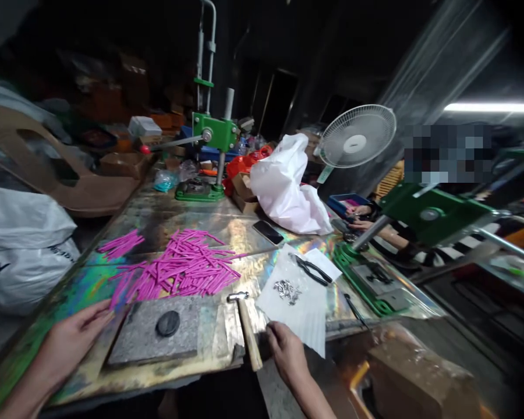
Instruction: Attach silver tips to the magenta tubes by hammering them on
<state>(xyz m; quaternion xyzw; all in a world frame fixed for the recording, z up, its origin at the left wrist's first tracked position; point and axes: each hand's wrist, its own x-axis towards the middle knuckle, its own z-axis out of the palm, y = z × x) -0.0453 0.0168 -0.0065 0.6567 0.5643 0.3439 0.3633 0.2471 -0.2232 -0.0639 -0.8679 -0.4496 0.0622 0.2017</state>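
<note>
Sticks point(186, 265), thin and bright pink, are lying in a loose heap on the worktop point(166, 215) in the head view, and a smaller bundle point(122, 244) is resting just beyond the heap's left side. The left hand point(76, 334) is hovering by the left edge of a grey slab point(133, 334), its fingertips near the lowest sticks; whether its grip is pinching one, the view cannot tell. A black disc point(168, 323) is sitting on the slab. To the slab's right, a hammer point(248, 334) is lying with its handle pointing toward the person. The right hand point(288, 352) is curling its fingers just beside that handle, and whether its grip is closing on anything is unclear. Beyond it, a white sheet point(308, 326) is bearing small metal pieces point(288, 291) and black-handled pliers point(312, 269).
</note>
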